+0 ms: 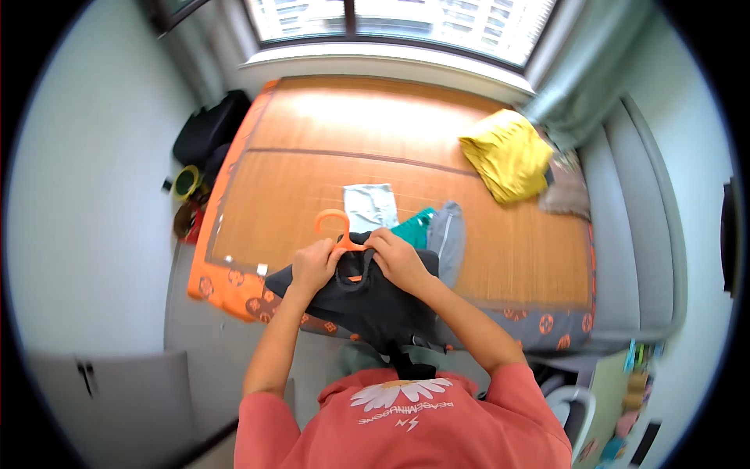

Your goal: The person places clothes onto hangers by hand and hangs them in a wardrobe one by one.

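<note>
A black shirt [375,309] hangs in front of me, its neckline facing up, over the near edge of the bed. An orange clothes hanger [333,214] sits inside it, its hook and part of its neck sticking out of the collar. My left hand [315,266] is closed on the shirt's collar beside the base of the hook. On the other side of the neckline, my right hand [397,258] pinches the collar fabric. The hanger's arms are mostly hidden under the cloth. Just beyond lie a pale folded cloth [370,206], a teal garment [414,228] and a grey garment [448,242].
The bed bears a bamboo mat [312,176]. A yellow cloth bundle [508,156] and a pillow [568,184] lie at its right, near the padded headboard [641,211]. A black bag [209,131] stands left of the bed. A white chair [582,410] is at lower right.
</note>
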Demonstrator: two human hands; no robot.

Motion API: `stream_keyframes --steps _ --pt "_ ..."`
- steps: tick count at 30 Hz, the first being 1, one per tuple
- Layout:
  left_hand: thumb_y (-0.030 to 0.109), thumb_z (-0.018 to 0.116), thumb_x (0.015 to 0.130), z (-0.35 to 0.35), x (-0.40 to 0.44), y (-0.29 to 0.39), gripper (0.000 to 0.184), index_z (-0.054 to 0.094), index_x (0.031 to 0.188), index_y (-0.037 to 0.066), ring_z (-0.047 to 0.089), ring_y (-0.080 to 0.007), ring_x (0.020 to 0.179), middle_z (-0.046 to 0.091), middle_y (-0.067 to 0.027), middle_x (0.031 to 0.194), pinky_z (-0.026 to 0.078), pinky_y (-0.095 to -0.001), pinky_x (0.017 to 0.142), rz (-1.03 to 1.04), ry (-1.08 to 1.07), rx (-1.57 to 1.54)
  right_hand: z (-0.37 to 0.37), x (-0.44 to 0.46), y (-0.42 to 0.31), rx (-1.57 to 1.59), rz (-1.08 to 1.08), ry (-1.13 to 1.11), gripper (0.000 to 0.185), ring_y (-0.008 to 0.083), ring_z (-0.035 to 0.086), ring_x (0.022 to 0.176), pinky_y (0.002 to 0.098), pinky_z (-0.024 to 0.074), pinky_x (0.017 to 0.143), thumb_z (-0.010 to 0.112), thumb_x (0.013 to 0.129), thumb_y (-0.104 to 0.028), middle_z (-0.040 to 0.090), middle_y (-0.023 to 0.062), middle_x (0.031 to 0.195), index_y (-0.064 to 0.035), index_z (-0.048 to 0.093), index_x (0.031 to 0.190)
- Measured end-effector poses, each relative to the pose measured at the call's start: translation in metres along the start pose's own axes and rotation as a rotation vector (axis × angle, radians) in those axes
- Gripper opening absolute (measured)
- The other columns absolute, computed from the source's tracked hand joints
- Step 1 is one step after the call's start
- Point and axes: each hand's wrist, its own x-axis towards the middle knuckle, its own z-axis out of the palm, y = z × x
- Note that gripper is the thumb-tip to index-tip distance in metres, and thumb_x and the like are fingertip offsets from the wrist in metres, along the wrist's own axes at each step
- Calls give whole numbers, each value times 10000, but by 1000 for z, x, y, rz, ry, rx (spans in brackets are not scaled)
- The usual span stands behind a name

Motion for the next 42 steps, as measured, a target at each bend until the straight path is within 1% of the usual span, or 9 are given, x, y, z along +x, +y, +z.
stream_keyframes --steps 4,11,15,20,29,35,37,39,42 --pt "370 596 943 -21 -48 33 335 537 793 76 595 -348 613 573 -134 688 450 -431 520 -160 116 109 -1 -3 -19 195 -66 -87 408 382 580 982 397 501 864 583 815 31 573 192 1074 -10 558 1219" --pt "354 642 908 -56 -136 101 290 599 858 72 630 -333 665 605 -125 718 482 -422 546 -404 322 305 27 -19 -64 134 -301 -478 285 357 576 919 429 473 808 629 881 -128 593 163 957 -23 597 1144" --pt "347 649 903 -112 -185 138 268 609 878 83 632 -338 697 623 -117 781 488 -429 562 -559 426 475 70 -24 -113 273 -521 -432 203 372 587 886 434 476 767 630 903 -146 605 170 917 -17 625 1060" --pt "372 521 980 -168 -273 176 346 537 802 75 580 -375 639 574 -121 736 453 -458 549 -738 582 708 107 -34 -201 404 -709 -489 164 359 597 867 434 477 749 627 906 -140 605 154 903 -26 622 1024" --pt "312 517 985 -223 -440 276 319 506 782 67 562 -381 643 535 -125 693 433 -472 561 -1060 819 983 173 -107 -342 575 -958 -586 130 334 580 799 422 468 686 646 888 -119 566 126 817 -29 639 982" --pt "271 534 958 -254 -507 338 244 567 860 50 564 -356 790 566 -129 832 450 -446 660 -1077 910 1143 197 -168 -431 644 -1104 -570 123 310 581 798 417 466 684 632 893 -139 581 109 836 -39 625 964" --pt "273 530 953 -266 -516 352 282 592 1071 24 541 -378 981 591 -158 1021 421 -476 879 -1089 859 1197 200 -189 -459 687 -1131 -543 121 300 580 776 405 466 673 639 887 -137 583 105 825 -39 625 957" --pt "285 545 948 -280 -509 366 320 582 1112 13 533 -380 1053 596 -167 1096 380 -484 976 -1027 827 1261 204 -210 -483 711 -1147 -527 124 296 579 767 399 467 669 643 882 -137 583 103 819 -38 626 954" --pt "282 591 936 -295 -502 375 347 573 1115 -16 534 -367 1048 596 -163 1090 377 -472 982 -1000 937 1224 210 -241 -510 718 -1155 -497 121 283 581 758 391 471 661 653 861 -124 578 97 804 -43 632 947"
